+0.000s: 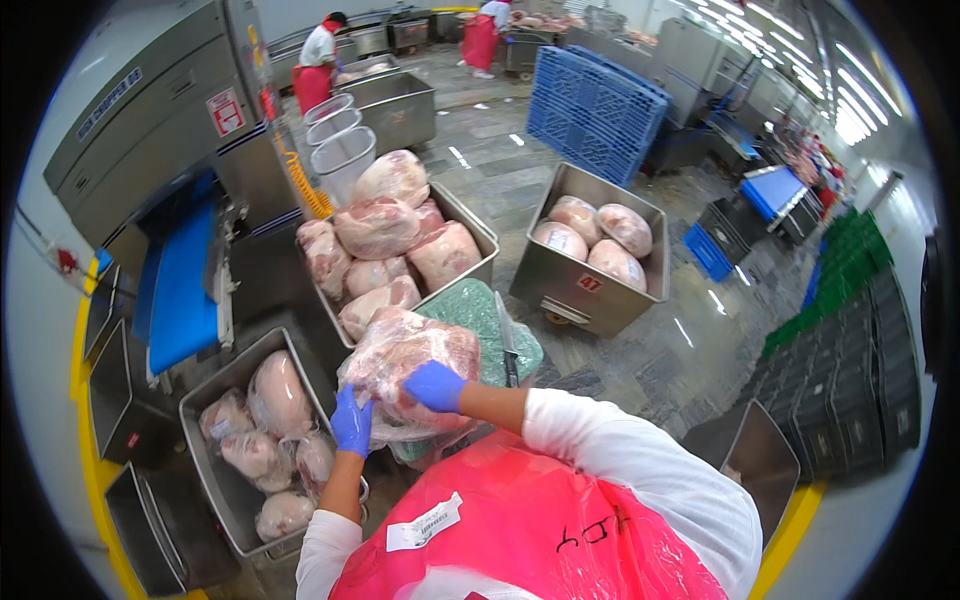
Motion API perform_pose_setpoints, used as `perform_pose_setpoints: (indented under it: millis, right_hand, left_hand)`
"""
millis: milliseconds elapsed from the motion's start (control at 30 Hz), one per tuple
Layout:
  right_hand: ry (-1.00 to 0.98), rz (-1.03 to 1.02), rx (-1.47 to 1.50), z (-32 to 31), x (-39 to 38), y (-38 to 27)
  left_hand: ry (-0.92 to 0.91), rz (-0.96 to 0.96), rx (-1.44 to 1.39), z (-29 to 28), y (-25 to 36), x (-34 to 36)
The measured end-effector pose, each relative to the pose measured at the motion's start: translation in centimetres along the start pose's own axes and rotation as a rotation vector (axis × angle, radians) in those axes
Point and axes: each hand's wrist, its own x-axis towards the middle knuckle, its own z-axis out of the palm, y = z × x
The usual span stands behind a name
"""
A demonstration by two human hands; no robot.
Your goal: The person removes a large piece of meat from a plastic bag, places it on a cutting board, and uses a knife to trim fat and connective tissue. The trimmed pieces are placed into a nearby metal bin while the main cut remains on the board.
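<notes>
A large pale-pink piece of meat (420,345) lies in front of me on a green cutting board (470,306), with clear plastic wrap (405,433) bunched around its near side. My left hand (352,424), in a blue glove, is closed on the wrap at the meat's left near corner. Also gloved in blue, my right hand (434,387) grips the meat's near right part, its fingertips partly hidden. A knife (509,352) with a dark handle rests at the board's right side, apart from both hands.
Beyond the board stands a steel bin (480,238) heaped with unwrapped meat. Wrapped pieces fill steel bins at left (205,470) and right (600,305). A blue conveyor (187,285) is on the left, blue pallets (597,108) stand behind, and stacked black crates (850,370) line the right.
</notes>
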Motion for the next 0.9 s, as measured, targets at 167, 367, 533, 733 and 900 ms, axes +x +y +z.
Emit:
perform_pose_setpoints:
  millis: [167,367,533,733,900]
  right_hand:
    - [-0.194,0.299,-0.146,-1.5,-8.4,4.7]
    - [0.103,0.116,-0.012,1.6,-3.0,0.3]
    - [0.069,0.290,0.103,2.3,1.9,-4.0]
    - [-0.037,0.310,-0.024,4.9,6.3,-3.7]
    - [-0.051,0.251,-0.016,7.2,7.2,-3.8]
  left_hand:
    - [-0.140,0.092,0.066,0.4,-1.5,2.1]
    - [-0.100,0.277,0.101,-1.5,-1.5,4.9]
    - [-0.011,0.328,-0.374,-2.3,0.0,5.1]
    - [-0.027,-0.042,-1.071,-2.7,0.9,3.7]
    - [-0.194,-0.472,-1.308,-4.3,-2.5,2.2]
